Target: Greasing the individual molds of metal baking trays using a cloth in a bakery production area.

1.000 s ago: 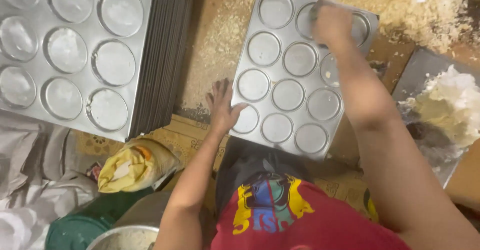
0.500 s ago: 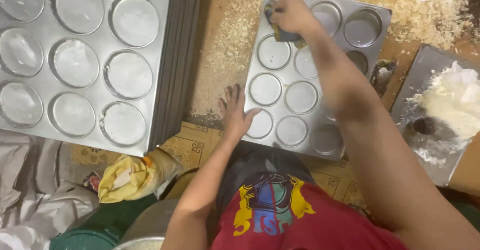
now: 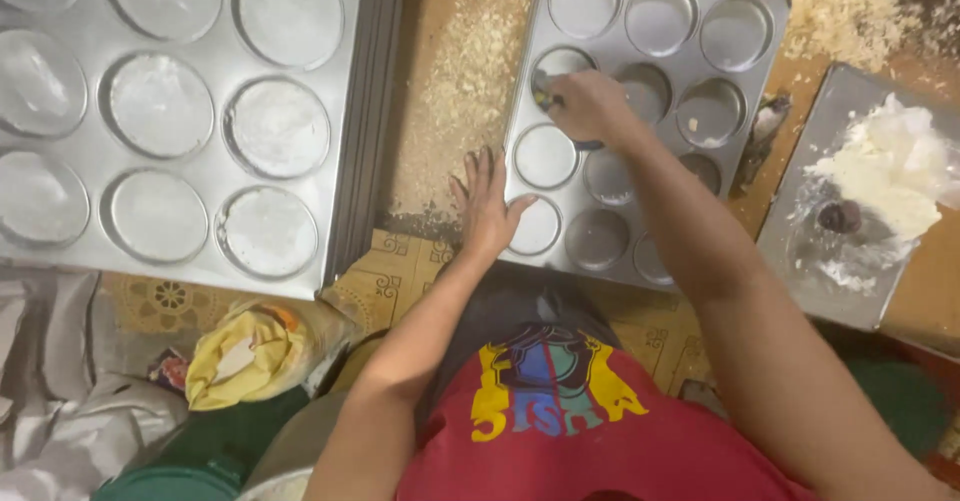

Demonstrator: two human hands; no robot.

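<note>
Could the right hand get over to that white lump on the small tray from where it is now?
Probably yes. The right hand is in the muffin tray, and the white lump lies just beside it on the small tray, with nothing standing between.

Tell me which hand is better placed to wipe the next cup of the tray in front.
Probably the right hand: it is already over the muffin tray, holding a small wiper inside a middle-row cup. The left hand lies flat on the tray's near-left edge, bracing it.
</note>
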